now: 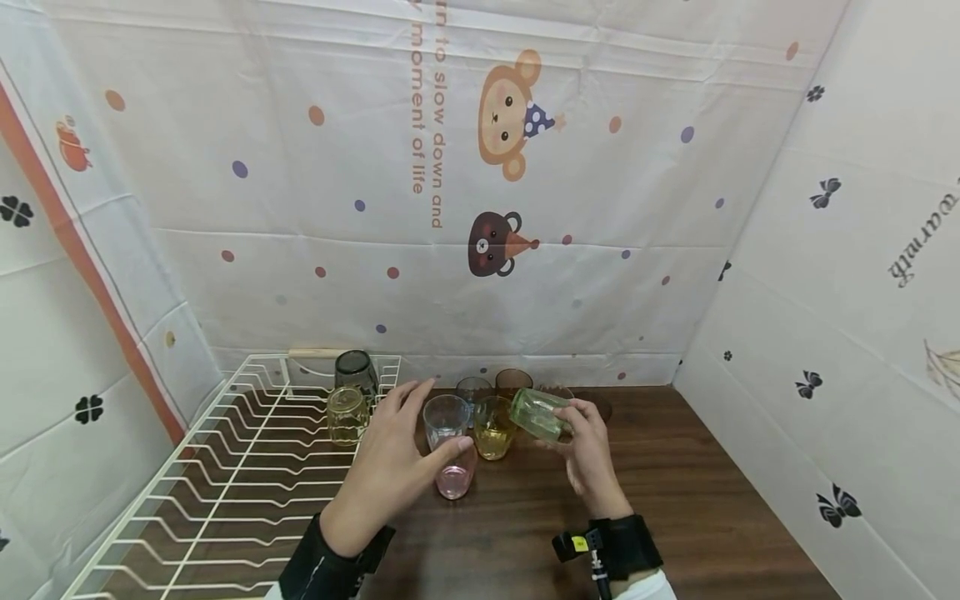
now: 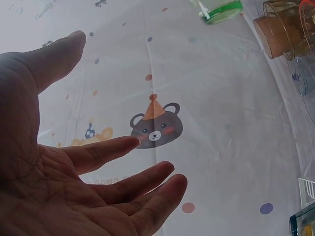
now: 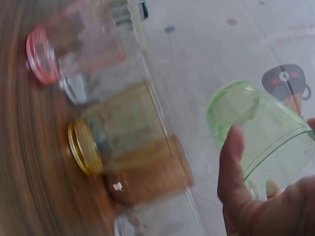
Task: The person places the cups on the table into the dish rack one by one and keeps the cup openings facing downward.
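My right hand (image 1: 588,450) grips a green glass (image 1: 536,413) near its rim, lifted and tilted on its side above the wooden table. In the right wrist view, thumb and fingers wrap the rim end of the green glass. With fingers spread and nothing held, my left hand (image 1: 397,467) hovers beside a pink glass (image 1: 452,481) and a clear glass (image 1: 444,413); whether it touches them I cannot tell. Between the hands stands a yellow glass (image 1: 493,433). Behind it are a brown glass (image 1: 514,381) and a bluish glass (image 1: 474,390).
On the left lies a white wire rack (image 1: 217,500). At its far right corner sit a dark grey glass (image 1: 356,369) and a pale yellow glass (image 1: 347,417), both upside down. The wooden table (image 1: 697,517) extends right to a patterned cloth wall (image 1: 810,292).
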`<move>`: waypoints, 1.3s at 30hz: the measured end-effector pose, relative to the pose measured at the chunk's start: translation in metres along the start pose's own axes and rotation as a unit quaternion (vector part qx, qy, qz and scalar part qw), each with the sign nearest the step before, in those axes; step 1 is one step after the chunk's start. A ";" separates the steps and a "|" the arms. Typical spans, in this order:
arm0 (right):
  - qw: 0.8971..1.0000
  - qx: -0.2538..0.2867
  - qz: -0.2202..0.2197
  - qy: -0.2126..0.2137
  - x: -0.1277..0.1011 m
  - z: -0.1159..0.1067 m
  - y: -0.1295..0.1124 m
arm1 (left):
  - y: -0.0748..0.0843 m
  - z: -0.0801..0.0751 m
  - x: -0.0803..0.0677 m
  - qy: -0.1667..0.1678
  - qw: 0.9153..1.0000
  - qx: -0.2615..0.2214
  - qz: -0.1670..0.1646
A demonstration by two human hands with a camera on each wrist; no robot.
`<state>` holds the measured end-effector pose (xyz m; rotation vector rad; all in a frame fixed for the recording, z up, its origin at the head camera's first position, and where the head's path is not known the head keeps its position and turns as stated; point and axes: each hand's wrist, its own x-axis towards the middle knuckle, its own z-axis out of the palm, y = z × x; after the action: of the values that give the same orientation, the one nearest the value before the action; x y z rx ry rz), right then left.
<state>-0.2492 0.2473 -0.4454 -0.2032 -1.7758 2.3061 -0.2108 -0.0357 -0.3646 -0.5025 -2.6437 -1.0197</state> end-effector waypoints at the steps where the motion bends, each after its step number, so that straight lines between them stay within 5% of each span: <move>1: 1.000 0.020 0.004 -0.012 0.000 0.001 0.001 | 0.000 0.000 0.000 0.001 1.000 0.000 0.001; 15: 0.969 0.205 0.052 -0.125 -0.005 0.001 0.001 | 0.001 0.004 0.000 -0.005 1.000 0.003 0.004; 32: 0.964 0.213 0.056 -0.151 -0.010 0.007 -0.003 | 0.003 0.005 0.001 -0.014 1.000 0.001 -0.002; 36: 0.957 0.216 0.052 -0.184 -0.013 0.011 -0.005 | 0.005 0.006 0.001 -0.017 1.000 0.003 -0.003; 39: 0.943 0.222 0.041 -0.246 -0.016 0.014 -0.007 | 0.005 0.009 -0.001 -0.022 1.000 0.002 -0.003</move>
<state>-0.2369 0.2322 -0.4358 0.4181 -1.3754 2.9283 -0.2090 -0.0263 -0.3679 -0.5226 -2.6870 -1.0165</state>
